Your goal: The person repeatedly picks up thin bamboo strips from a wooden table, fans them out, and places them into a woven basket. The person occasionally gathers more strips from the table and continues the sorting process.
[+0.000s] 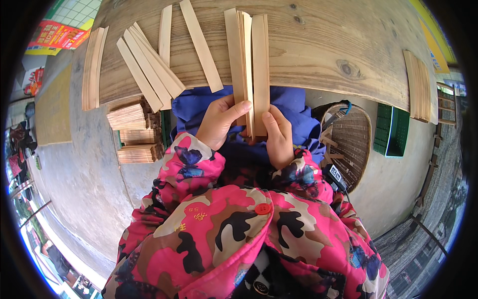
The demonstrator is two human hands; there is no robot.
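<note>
My left hand (216, 119) grips the lower end of a stack of thin, pale wooden strips (238, 60), thumb laid across its edges. Beside it, my right hand (280, 138) is closed on a second, narrower-looking stack of wooden strips (261, 65). The two stacks stand side by side, a thin gap between them, their far ends over the wooden table (318, 45). Left of my hands, a loose strip (201, 45) and a fanned pile of strips (149, 65) lie on the tabletop. Below the hands, a blue cloth (194, 107) covers my lap.
Stacked strips lie at the table's left end (93, 70) and right end (419, 87). Under the table's left side are bundles of strips (137, 130). To my right stand a woven basket (356, 149) with wood pieces in it and a green plastic crate (392, 132).
</note>
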